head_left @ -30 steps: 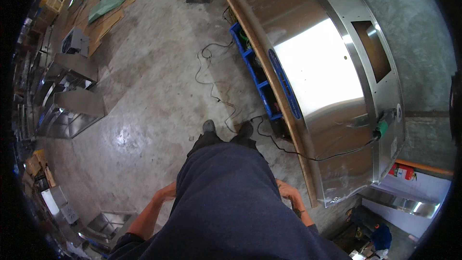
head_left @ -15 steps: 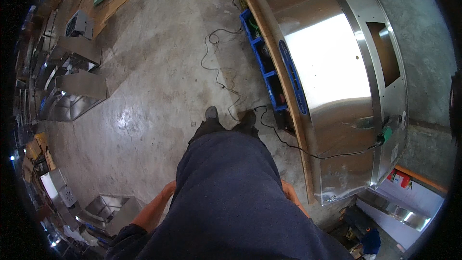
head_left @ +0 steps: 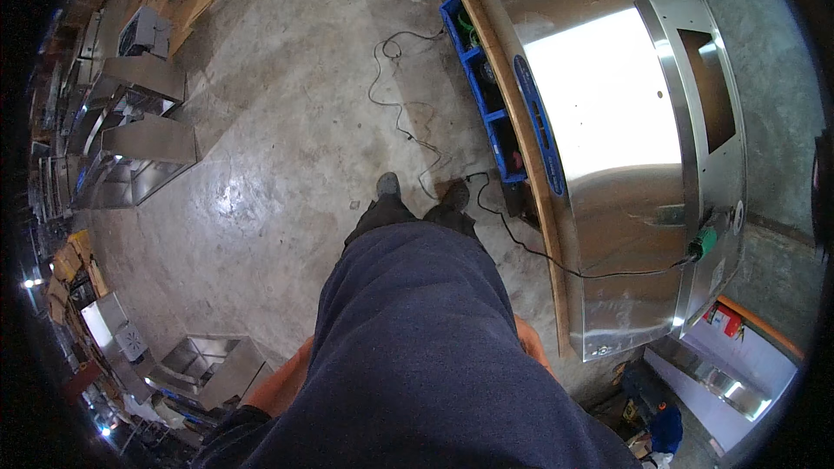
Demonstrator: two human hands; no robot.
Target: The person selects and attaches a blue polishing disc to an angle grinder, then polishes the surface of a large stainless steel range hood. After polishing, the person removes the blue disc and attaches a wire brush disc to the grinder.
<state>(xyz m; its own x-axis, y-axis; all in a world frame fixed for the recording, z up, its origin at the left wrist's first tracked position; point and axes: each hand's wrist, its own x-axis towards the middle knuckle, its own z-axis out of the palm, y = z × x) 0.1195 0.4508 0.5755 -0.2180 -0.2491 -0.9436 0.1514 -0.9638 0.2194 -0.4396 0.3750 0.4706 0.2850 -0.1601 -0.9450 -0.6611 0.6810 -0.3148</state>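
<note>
Both my arms hang at my sides beside my dark blue shirt [head_left: 417,321]. My left forearm [head_left: 280,385] shows at the shirt's left edge, and a strip of my right forearm [head_left: 532,343] shows at its right edge. The shirt hides both hands, so what they touch or hold does not show. Nearest my right side is a wood-edged workbench [head_left: 526,152] with a large shiny sheet-metal panel [head_left: 621,282] on it. A green-ended tool [head_left: 702,243] with a black cord [head_left: 608,276] rests on the metal. A blue slotted strip [head_left: 539,126] lies along the bench edge.
Blue bins [head_left: 473,69] sit under the bench edge. A thin cable [head_left: 400,113] winds over the concrete floor [head_left: 261,148] near my shoes [head_left: 388,184]. Metal housings [head_left: 148,141] stand at the left, with another metal box [head_left: 201,363] at lower left. Cardboard [head_left: 204,9] lies at upper left.
The bench and bins have shifted slightly right and upward in the picture. My shoes sit slightly higher and further right. Both arms stay at my sides.
</note>
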